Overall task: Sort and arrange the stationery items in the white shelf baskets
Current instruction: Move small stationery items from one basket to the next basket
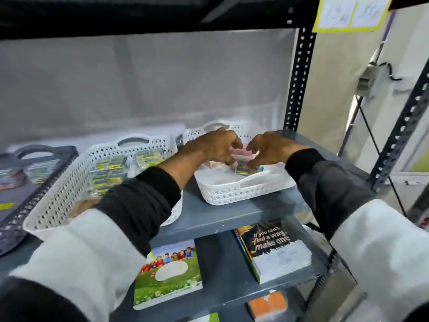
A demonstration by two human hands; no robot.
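blurring hands (241, 149) over half-hidden packet (246, 170)

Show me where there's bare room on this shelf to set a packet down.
Bare grey shelf lies in front of the small white basket, right of the large white basket. The small basket's near-left floor also looks free. Crowded: the large basket, and where the left hand and right hand work.

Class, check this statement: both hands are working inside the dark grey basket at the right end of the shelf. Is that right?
Not quite. The head view shows the left hand and right hand over a white basket; the dark grey basket sits at the far left.
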